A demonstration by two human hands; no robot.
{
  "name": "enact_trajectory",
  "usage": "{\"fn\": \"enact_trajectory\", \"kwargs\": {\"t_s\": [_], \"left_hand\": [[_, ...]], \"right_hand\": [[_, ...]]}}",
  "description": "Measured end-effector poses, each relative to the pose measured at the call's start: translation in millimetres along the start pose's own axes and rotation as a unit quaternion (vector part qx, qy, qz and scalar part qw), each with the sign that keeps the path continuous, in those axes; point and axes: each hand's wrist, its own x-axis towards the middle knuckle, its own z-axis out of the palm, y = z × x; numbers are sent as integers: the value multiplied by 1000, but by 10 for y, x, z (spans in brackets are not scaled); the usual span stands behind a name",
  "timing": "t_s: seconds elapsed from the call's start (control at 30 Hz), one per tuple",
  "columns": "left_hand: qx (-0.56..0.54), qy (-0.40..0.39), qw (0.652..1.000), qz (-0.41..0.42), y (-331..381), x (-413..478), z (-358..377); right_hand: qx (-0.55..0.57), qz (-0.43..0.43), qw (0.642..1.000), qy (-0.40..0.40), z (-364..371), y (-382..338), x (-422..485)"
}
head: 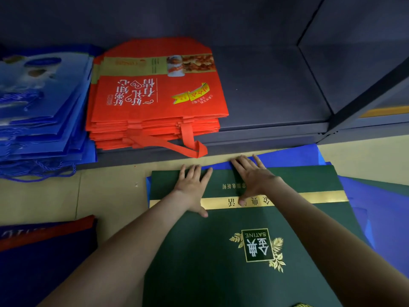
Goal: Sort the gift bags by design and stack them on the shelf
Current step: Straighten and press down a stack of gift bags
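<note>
Green gift bag (199,262) lies flat right under both hands, left hand (192,189) and right hand (252,178). The fingers (241,165) are spread straight, pressing its far end, not gripping anything. Beyond the fingers, a red bag stack (159,96) and a blue bag stack (39,111) sit on the shelf (265,85).

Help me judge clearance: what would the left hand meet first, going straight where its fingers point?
Probably the red handle loop hanging off the shelf, beyond the left hand; depth unclear.
</note>
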Motion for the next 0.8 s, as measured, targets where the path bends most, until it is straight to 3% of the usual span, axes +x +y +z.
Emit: {"fn": "enact_trajectory", "kwargs": {"t_s": [0.3, 0.47, 0.8], "left_hand": [[-60, 68, 995, 40, 245, -110, 61], [-45, 49, 997, 35, 279, -94, -47], [-81, 80, 991, 67, 211, -249, -324]], "right_hand": [[28, 46, 998, 37, 385, 143, -510], [60, 78, 995, 9, 621, 361, -840], [123, 80, 987, 71, 622, 385, -968]]}}
